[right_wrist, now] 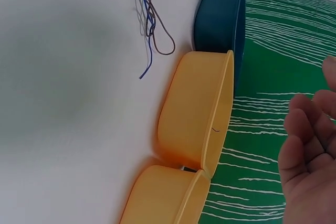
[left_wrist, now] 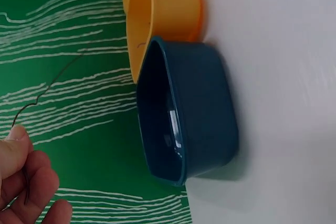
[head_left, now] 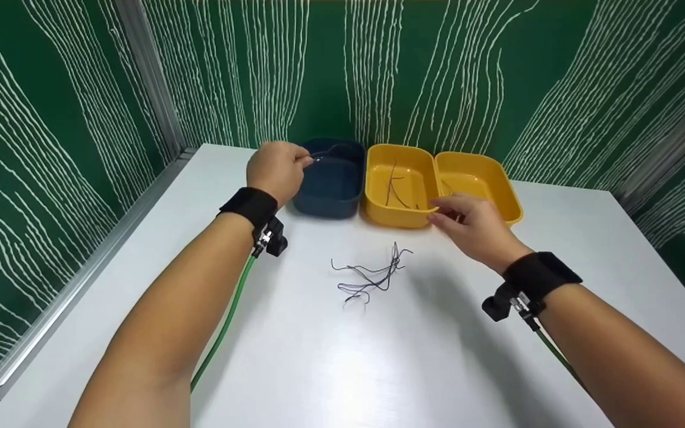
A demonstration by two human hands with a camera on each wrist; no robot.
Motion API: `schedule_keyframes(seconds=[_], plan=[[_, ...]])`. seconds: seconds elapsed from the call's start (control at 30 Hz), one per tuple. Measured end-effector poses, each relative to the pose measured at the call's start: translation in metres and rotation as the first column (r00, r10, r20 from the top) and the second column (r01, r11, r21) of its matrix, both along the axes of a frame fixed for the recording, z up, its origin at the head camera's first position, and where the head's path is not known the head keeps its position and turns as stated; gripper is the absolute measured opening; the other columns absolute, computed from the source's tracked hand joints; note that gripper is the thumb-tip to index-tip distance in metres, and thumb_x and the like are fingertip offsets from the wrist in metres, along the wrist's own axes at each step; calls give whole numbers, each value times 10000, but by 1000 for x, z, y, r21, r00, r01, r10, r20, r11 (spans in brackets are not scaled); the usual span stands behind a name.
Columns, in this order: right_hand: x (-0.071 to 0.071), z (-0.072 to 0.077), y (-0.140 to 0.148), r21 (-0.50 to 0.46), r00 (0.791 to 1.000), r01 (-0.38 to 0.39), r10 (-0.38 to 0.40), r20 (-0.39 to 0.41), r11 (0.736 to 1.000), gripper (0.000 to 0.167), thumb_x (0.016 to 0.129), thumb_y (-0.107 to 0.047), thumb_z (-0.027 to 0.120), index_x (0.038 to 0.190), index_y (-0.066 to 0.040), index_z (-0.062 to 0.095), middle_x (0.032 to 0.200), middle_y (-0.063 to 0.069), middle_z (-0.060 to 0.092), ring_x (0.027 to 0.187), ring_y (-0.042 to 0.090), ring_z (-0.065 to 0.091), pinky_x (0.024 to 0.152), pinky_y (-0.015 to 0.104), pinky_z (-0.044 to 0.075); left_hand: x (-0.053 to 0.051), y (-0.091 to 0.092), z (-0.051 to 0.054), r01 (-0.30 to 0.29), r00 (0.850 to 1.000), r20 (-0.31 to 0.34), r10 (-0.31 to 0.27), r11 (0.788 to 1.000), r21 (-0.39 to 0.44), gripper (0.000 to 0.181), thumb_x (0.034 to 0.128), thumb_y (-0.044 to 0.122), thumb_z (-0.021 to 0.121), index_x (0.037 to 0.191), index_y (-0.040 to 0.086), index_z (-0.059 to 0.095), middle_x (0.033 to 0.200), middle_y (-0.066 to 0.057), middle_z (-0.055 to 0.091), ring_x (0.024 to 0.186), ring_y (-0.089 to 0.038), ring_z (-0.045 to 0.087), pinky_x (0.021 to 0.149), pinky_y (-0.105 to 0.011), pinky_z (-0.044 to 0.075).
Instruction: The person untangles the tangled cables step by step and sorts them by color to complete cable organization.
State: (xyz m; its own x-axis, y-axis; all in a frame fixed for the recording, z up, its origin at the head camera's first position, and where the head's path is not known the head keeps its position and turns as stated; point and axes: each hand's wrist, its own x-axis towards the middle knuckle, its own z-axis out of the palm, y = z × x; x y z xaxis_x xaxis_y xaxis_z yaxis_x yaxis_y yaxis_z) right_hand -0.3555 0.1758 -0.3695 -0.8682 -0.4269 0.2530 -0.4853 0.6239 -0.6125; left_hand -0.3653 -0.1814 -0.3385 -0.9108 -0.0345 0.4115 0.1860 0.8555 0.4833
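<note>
My left hand (head_left: 277, 169) pinches a thin dark wire (left_wrist: 56, 80) between thumb and fingers, above the left side of the dark blue bin (head_left: 329, 205). The wire's long bent end sticks out past the fingertips. Over the meeting point of the middle yellow bin (head_left: 399, 217) and the right yellow bin (head_left: 500, 169) is my right hand (head_left: 476, 226), fingers loosely bent around nothing. Several wires (head_left: 393, 184) lie inside the middle bin. In front of the bins, a loose tangle of blue and brown wires (head_left: 372, 282) rests on the table.
The three bins stand side by side along the back of the white table (head_left: 342, 368). Behind them rises a green wall (head_left: 324, 71) with white wavy lines. Green cables (head_left: 226, 321) run from the wrist cameras along both forearms.
</note>
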Motion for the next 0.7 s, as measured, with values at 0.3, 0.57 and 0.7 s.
schedule_keyframes(seconds=[0.3, 0.57, 0.7], plan=[[0, -6, 6, 101, 999, 41, -43, 20, 994, 658, 950, -493, 730, 1492, -155, 571, 1461, 113, 607, 1350, 344, 519, 1137, 517, 437, -19, -4, -13, -90, 995, 25, 91, 995, -35, 249, 1041, 283, 643, 1178, 156, 807, 1147, -47, 798, 1086, -262, 739, 926, -452, 585], [0, -11, 20, 303, 990, 128, -138, 11, 944, 1028, 844, -780, 652, 1657, -441, 123, 1774, 16, -39, 1621, 400, -145, 1189, 775, -112, -26, -5, -27, -113, 991, 61, 116, 992, -56, 242, 1051, 264, 628, 1156, 146, 812, 1118, -53, 802, 1059, -269, 744, 901, -468, 588], [-1, -14, 32, 352, 982, 180, -186, -17, 918, 1030, 858, -816, 591, 1654, -453, 48, 1749, 10, -179, 1580, 428, -260, 1124, 797, -198, -31, -5, -32, -122, 989, 71, 126, 991, -58, 252, 1059, 266, 614, 1166, 146, 808, 1133, -55, 800, 1075, -269, 742, 912, -468, 590]])
